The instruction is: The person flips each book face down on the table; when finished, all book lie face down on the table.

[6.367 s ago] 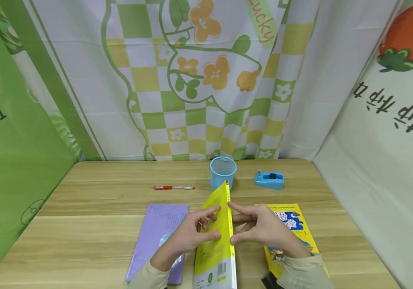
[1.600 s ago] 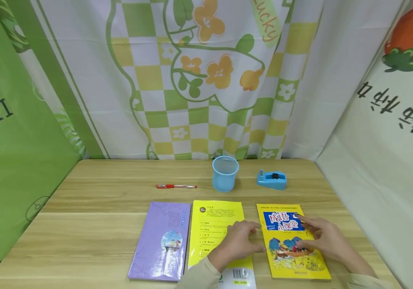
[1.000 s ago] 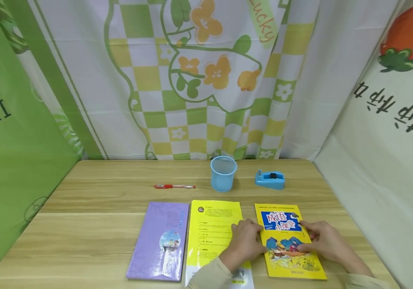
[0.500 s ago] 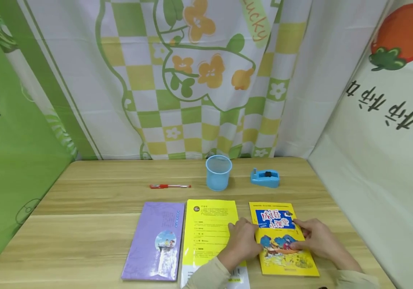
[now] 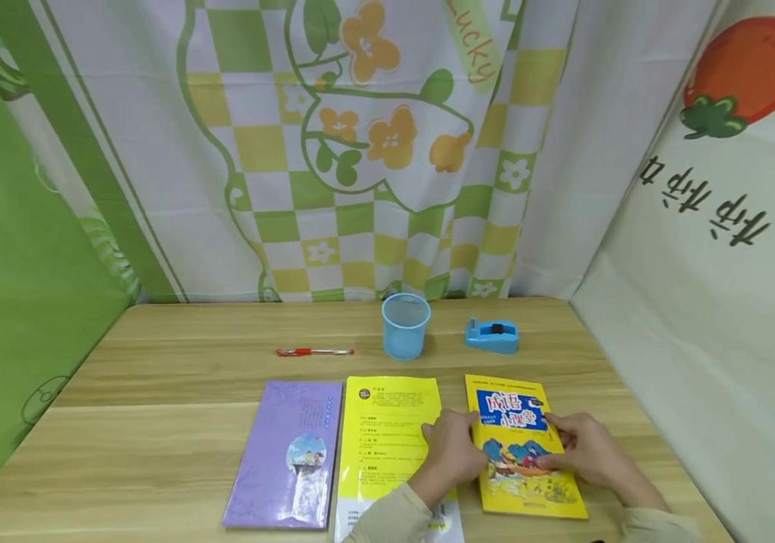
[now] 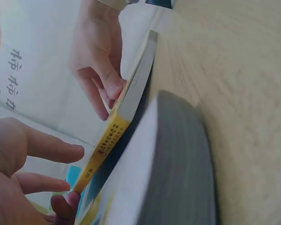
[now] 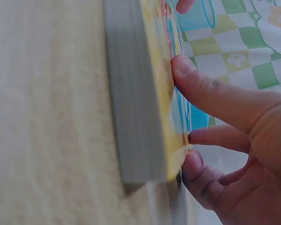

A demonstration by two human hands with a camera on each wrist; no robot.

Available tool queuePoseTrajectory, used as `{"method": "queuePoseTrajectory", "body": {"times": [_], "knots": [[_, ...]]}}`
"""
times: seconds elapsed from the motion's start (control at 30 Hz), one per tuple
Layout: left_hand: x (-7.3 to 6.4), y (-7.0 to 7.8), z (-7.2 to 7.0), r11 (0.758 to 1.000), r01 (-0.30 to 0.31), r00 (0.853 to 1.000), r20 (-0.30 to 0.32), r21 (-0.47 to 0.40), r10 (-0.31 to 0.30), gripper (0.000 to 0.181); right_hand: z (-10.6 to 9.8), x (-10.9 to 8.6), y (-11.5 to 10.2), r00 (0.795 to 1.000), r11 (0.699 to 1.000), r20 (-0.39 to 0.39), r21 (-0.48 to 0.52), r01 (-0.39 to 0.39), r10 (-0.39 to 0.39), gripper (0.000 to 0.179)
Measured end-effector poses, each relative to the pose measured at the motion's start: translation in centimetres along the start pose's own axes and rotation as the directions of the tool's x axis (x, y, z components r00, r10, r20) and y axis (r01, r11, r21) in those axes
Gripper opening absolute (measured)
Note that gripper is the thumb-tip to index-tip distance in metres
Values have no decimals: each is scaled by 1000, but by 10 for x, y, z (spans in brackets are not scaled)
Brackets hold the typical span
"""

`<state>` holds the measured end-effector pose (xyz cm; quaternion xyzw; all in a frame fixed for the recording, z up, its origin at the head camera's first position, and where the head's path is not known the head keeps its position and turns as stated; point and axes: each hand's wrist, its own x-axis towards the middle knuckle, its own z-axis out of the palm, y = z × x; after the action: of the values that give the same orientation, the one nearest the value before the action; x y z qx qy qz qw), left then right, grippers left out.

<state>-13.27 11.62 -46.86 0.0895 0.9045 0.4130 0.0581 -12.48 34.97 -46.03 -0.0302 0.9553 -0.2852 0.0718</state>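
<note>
In the head view a yellow book with a blue title panel and a boat picture (image 5: 530, 486) is at the right front, held between both hands. My left hand (image 5: 451, 452) has its fingers at the book's left edge; the left wrist view shows the fingertips at the yellow spine (image 6: 110, 138). My right hand (image 5: 591, 452) pinches the right edge, thumb on the cover, as the right wrist view shows, where the grey page block (image 7: 136, 103) faces the camera. The book looks slightly tilted off the table in the left wrist view.
A yellow-and-white book (image 5: 394, 403) lies under my left forearm, with a purple book (image 5: 272, 452) left of it. Behind them are a red pen (image 5: 315, 352), a blue mesh cup (image 5: 404, 339) and a blue tape dispenser (image 5: 491, 336). Curtains enclose the table (image 5: 143, 422).
Earlier both hands held the yellow-and-white book on edge; it now lies flat beside the purple one. The hands moved right and closed in on the boat-picture book, which has since shifted slightly.
</note>
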Motion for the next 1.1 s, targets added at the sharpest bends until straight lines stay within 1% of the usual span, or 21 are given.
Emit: {"method": "queuePoseTrajectory", "body": {"times": [0.1,0.2,0.33,0.4,0.5,0.57,0.63,0.7,0.77,1.0,1.1], "knots": [[2,0,-2,995,37,999,1,-92,-37,59,1,0,-1,1000,1000,7,20,0,0,83],[4,1,-4,982,62,998,1,-179,-63,58,2,0,-2,1000,999,13,38,8,-9,83],[6,0,-5,964,76,997,-6,-256,-80,56,4,0,-4,1000,999,7,32,21,-21,82],[6,0,-6,952,93,995,-5,-293,-98,54,5,0,-5,1000,999,6,30,26,-26,82],[5,1,-7,924,136,990,2,-357,-144,51,6,-1,-6,999,999,5,35,32,-32,81],[4,2,-7,900,162,985,5,-404,-175,55,7,-3,-7,999,998,6,44,38,-38,81],[3,3,-8,877,175,981,2,-447,-195,60,7,-3,-8,999,998,2,49,42,-42,81],[2,4,-9,855,169,981,0,-491,-194,68,8,-4,-9,999,997,4,54,47,-47,81],[1,4,-10,836,152,984,-3,-528,-181,72,9,-4,-10,999,997,6,60,51,-51,81],[-2,5,-16,779,112,989,-6,-616,-147,72,12,-6,-11,996,994,-3,53,93,-93,79],[-4,2,-19,740,66,995,-15,-669,-102,70,12,-9,-14,995,994,-5,49,96,-96,77]]}}
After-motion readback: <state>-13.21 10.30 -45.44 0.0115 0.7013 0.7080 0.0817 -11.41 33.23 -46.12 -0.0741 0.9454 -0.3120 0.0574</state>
